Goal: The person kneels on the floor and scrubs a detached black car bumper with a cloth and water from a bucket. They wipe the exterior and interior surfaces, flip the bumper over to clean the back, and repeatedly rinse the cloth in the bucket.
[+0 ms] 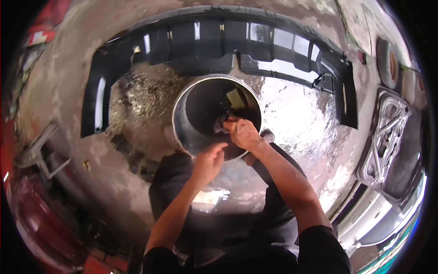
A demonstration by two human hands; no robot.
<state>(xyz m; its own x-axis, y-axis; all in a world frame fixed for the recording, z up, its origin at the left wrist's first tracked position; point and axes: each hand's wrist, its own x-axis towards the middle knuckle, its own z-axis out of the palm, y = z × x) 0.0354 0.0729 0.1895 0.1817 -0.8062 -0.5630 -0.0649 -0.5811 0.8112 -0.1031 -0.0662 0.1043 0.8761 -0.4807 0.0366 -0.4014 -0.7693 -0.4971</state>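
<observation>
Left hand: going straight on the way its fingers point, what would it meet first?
Probably the right hand, which lies ahead of the left hand in this view; depth is unclear, so it might pass underneath, into the bucket.

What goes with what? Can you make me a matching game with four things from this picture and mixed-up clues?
Things
1. Right hand
2. Left hand
3. Long black panel
4. Tyre

Clues
A. Curves around the far side of the round bucket
B. Looks empty, by the bucket's near rim
C. Near the picture's right edge
D. Grips a crumpled dark cloth

Right pairs: 1-D, 2-B, 3-A, 4-C
</observation>
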